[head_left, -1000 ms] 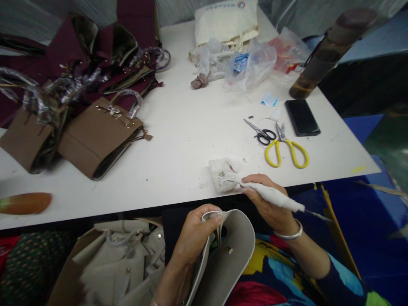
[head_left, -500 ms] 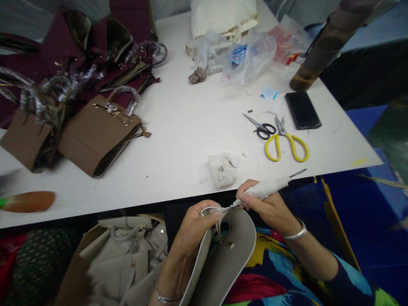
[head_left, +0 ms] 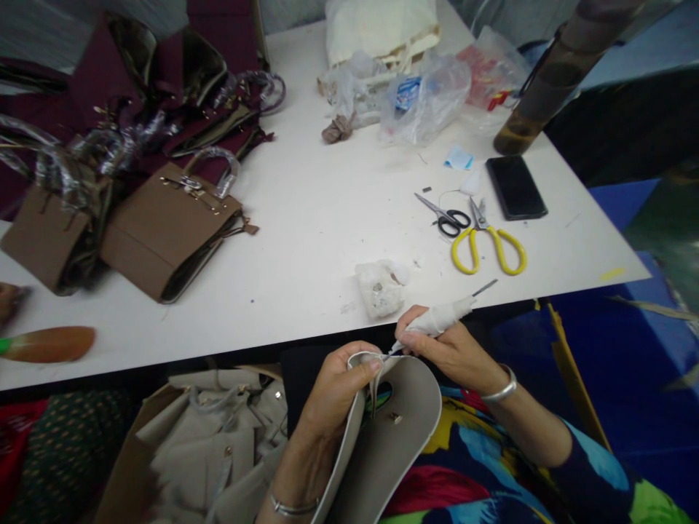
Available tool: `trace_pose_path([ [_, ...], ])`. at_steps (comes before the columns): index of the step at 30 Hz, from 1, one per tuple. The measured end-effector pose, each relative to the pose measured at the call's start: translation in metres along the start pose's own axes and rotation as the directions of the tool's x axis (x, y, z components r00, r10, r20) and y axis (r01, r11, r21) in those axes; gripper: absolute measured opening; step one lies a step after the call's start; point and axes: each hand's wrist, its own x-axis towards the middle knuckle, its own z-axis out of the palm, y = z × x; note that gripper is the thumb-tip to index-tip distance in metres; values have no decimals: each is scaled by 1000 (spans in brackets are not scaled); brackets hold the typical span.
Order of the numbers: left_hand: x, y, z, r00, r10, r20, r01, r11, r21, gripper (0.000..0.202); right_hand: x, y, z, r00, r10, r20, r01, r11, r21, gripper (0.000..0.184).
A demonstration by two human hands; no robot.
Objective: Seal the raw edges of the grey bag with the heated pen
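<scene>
My left hand (head_left: 336, 386) pinches the upper edge of a grey-beige handbag piece (head_left: 412, 422), thumb on top. The piece curves open in front of my body and has a small metal fitting on its inner face. In my right hand (head_left: 453, 353) is an awl (head_left: 440, 319), its handle wrapped in white and a thin metal rod sticking out behind. The awl's narrow tip meets the pinched edge right beside my left thumb; whether it has gone through cannot be seen. A lump wrapped in clear plastic (head_left: 379, 291) lies on the table just beyond my hands.
Black-handled scissors (head_left: 451, 222) and yellow-handled scissors (head_left: 486, 244) lie by a phone (head_left: 516, 188). A dark bottle (head_left: 538, 94) stands behind them. Brown handbags (head_left: 169, 225) and maroon bags (head_left: 117, 73) crowd the left. A box of beige bags (head_left: 207, 451) sits below; another person's hand (head_left: 8, 302) shows far left.
My right hand has moved left with the awl, bringing its tip closer against the pinched edge. My left hand stays nearly in place. The other person's hand has come into clearer view at left.
</scene>
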Motion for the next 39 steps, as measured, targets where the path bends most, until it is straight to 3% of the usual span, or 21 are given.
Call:
trace_pose_path([
  [4, -5, 6, 3, 999, -36, 18, 37, 999, -34, 46, 7, 4, -15, 983, -59, 173, 48, 996, 71, 18],
  [9, -9, 9, 8, 996, -79, 37, 81, 995, -51, 51, 8, -17, -37, 874, -168, 456, 158, 986, 61, 17],
  [12, -11, 9, 12, 994, -89, 59, 91, 995, -33, 51, 3, -36, -47, 821, -141, 553, 148, 988, 33, 19],
  [15, -14, 9, 17, 992, -90, 92, 90, 996, -5, 50, -3, -40, -56, 798, -102, 594, 116, 993, 15, 17],
  [17, -15, 7, 19, 993, -78, 91, 78, 997, -1, 50, -10, -33, -60, 839, -132, 529, 122, 991, 53, 12],
  [19, -17, 5, 20, 996, -43, 80, 41, 999, 24, 47, -18, -23, -59, 907, -165, 387, 147, 986, 76, 9],
  [23, -24, 2, 21, 991, 92, 92, -111, 968, 226, 34, -38, -10, -40, 987, -113, 114, 104, 991, 78, 16],
  [26, -30, 6, 25, 974, 171, 147, -215, 902, 375, 24, -50, -5, -21, 998, -52, -38, 56, 994, 94, 17],
  [30, -36, 12, 34, 969, 179, 171, -241, 843, 482, 19, -61, -3, -6, 997, -10, -72, 11, 1000, 16, 17],
  [39, -39, 9, 40, 970, 166, 175, -235, 820, 523, 14, -81, -4, -7, 981, 17, -192, -20, 1000, -14, 18],
])
